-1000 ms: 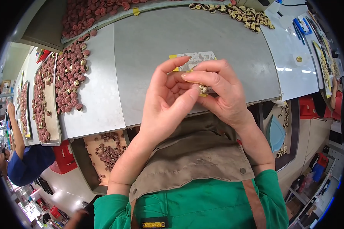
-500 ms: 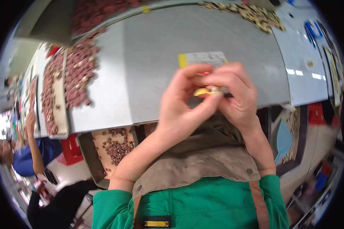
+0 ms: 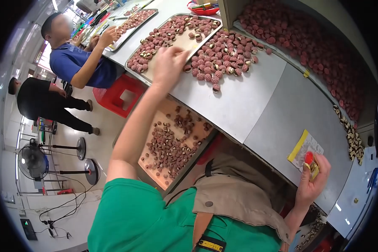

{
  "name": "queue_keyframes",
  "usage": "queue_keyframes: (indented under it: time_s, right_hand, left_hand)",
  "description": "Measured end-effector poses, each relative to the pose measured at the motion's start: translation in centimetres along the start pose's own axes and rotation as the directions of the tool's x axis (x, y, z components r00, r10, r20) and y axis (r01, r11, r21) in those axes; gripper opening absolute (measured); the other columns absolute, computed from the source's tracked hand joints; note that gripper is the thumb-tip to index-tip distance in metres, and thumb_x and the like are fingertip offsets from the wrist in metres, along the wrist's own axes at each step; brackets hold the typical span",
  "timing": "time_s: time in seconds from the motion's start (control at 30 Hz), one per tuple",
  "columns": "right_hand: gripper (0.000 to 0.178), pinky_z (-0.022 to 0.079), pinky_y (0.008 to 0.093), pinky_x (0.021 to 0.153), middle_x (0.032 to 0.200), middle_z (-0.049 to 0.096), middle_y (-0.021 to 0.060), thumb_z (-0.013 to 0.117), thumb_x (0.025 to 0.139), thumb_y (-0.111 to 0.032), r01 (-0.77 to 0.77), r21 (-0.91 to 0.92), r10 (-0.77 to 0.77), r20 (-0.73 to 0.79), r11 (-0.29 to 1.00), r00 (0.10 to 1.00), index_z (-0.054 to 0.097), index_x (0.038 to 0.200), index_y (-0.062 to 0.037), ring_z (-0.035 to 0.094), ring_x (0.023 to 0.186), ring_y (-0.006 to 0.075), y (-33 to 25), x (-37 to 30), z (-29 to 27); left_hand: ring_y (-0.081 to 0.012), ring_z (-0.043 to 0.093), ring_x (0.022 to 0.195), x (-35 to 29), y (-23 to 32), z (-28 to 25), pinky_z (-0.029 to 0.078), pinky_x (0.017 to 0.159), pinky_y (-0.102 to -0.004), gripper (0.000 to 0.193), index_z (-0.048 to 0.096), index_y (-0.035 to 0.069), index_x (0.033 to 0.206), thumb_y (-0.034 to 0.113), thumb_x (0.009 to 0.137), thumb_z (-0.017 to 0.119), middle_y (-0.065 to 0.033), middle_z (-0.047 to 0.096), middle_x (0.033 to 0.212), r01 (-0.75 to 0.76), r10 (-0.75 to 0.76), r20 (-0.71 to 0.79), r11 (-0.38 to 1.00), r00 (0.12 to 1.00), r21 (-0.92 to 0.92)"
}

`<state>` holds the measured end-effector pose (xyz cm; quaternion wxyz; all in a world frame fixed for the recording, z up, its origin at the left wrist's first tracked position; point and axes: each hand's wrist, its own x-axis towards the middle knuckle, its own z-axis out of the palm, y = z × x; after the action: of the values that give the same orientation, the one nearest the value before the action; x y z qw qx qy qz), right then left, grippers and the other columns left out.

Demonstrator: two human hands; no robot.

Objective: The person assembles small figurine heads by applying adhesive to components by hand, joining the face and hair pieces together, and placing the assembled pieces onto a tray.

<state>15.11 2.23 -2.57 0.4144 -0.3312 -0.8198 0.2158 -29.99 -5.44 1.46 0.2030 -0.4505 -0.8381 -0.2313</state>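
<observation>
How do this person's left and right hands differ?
The left hand is at the edge of the metal tray; the right hand is by the yellow-edged sheet. The right hand holds a red piece; none can be made out in the left hand. Both are bare.

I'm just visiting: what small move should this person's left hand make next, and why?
The left hand should probably loosen its pinch at the edge of the tray: reddish pieces lie close by, though whether it holds one is unclear. The right hand is busy holding a red disc.
</observation>
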Motion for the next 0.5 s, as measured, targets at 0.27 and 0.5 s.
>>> queue_keyframes:
  time_s: [0.27, 0.5]
  right_hand:
    - [0.023, 0.043, 0.0323, 0.087, 0.104, 0.057, 0.0120, 0.062, 0.086, -0.009, -0.029, 0.008, 0.028, 0.043, 1.000, 0.999, 0.056, 0.107, -0.0019, 0.054, 0.096, 0.0248, 0.0, 1.0, -1.1]
    - [0.018, 0.042, 0.0312, 0.087, 0.101, 0.057, 0.0113, 0.059, 0.088, -0.007, -0.084, -0.011, 0.085, 0.056, 0.996, 0.995, 0.057, 0.104, -0.0013, 0.055, 0.095, 0.0236, -0.8, 1.9, -0.7]
  left_hand:
    - [-0.0255, 0.064, 0.089, 5.3, -2.5, 4.3, 0.049, 0.078, -0.0364, 0.038, 0.056, 0.010, 0.113, 0.032, 0.083, 0.064, -0.0142, 0.065, 0.094, 0.134, -0.127, 0.162, 0.990, 0.979, -0.034]
    - [-0.0246, 0.060, 0.091, 8.8, -3.9, 5.8, 0.047, 0.084, -0.0372, 0.033, 0.057, 0.004, 0.113, 0.017, 0.082, 0.059, -0.0126, 0.061, 0.104, 0.123, -0.116, 0.046, 0.973, 0.992, -0.197]
